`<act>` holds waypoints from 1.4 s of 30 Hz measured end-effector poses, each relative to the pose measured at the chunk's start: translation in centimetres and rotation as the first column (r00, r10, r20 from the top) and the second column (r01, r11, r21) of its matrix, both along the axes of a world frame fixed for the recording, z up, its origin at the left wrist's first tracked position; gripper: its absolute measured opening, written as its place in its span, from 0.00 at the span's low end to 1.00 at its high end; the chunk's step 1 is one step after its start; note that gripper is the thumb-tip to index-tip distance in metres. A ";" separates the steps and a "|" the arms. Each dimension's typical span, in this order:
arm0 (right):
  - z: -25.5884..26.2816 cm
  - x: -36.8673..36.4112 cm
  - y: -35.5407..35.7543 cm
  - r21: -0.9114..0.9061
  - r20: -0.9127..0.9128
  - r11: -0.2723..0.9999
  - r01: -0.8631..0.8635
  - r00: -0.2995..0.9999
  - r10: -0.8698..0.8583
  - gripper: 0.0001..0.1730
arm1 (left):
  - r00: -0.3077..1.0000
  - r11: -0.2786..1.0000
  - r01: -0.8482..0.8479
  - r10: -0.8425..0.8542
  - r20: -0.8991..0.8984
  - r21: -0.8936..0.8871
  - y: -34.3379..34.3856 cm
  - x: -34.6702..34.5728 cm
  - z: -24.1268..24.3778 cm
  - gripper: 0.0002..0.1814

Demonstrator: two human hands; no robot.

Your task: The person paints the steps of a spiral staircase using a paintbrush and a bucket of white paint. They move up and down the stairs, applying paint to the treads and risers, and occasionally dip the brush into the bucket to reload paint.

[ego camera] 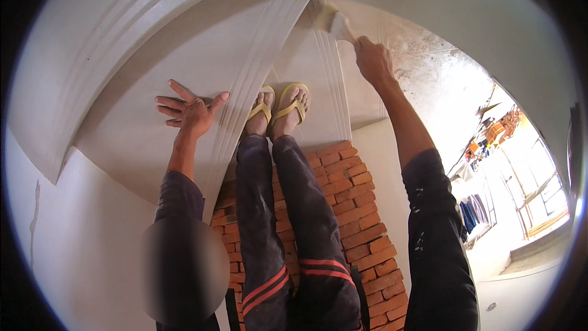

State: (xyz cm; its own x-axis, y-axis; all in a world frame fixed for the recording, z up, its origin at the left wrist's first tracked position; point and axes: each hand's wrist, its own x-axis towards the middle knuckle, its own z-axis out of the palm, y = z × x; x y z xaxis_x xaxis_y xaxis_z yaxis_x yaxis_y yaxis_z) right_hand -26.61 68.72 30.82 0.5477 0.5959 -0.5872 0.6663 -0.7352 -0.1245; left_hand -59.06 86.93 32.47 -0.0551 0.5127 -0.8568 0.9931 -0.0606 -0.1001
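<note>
My right hand [374, 60] grips the handle of a wide brush [339, 24] at the upper centre right. The brush is blurred, with a yellowish head and a pale lower part, and it lies over a grooved stair step [328, 62]; whether it touches the surface I cannot tell. To the left, my left hand [193, 111] has its fingers spread and holds nothing. It rests on or just over a broad smooth step [151, 64], beside that step's grooved edge.
My feet, in yellow flip-flops [294, 109], stand on a lower step between the hands. Stacked red bricks [367, 220] show beyond my legs. A white wall [101, 193] is at the left. Clothes [477, 209] hang near a bright opening at the right.
</note>
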 end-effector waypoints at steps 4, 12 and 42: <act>2.4 -2.3 -1.7 -0.047 -0.073 0.999 0.009 0.997 -0.012 0.11 | 1.000 1.000 0.002 -0.002 0.000 0.013 -0.1 -0.1 0.0 0.73; -0.5 -7.5 2.5 -0.002 -0.351 0.925 -0.380 0.866 0.355 0.09 | 0.998 0.999 -0.026 0.023 0.064 0.040 0.2 -0.6 1.7 0.65; 39.7 -14.4 -23.3 0.187 -0.129 0.974 0.130 0.986 -0.107 0.15 | 0.776 0.823 -0.156 0.444 0.448 -0.546 -9.6 -7.4 27.4 0.27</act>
